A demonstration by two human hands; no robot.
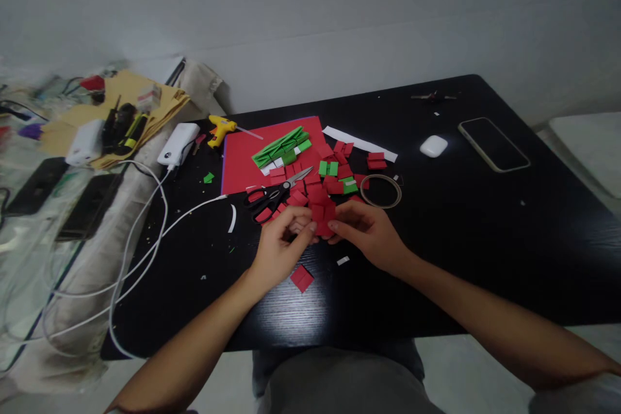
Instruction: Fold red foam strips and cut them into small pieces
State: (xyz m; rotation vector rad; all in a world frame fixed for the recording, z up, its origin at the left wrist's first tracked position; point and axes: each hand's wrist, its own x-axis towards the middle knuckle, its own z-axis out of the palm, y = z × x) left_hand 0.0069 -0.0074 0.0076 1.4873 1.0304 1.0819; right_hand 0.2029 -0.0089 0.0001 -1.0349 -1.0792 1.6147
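Between my two hands is a folded red paper piece (323,218), held upright over the black table. My left hand (287,236) pinches its left edge with thumb and fingers, and my right hand (366,233) grips the right edge the same way. Just beyond my fingers lies a heap of folded red paper pieces (313,189) with a few green ones (328,169) among them. Black-handled scissors (275,195) rest open on the heap, left of centre. One red folded square (302,279) lies alone nearer my body.
Behind the heap are red sheets (237,155) with a green folded paper bundle (281,146). A yellow glue gun (222,130), white power bank (178,144) and cable (194,208) lie left. Rightward are a tape ring (398,193), white earbud case (433,146) and phone (493,144).
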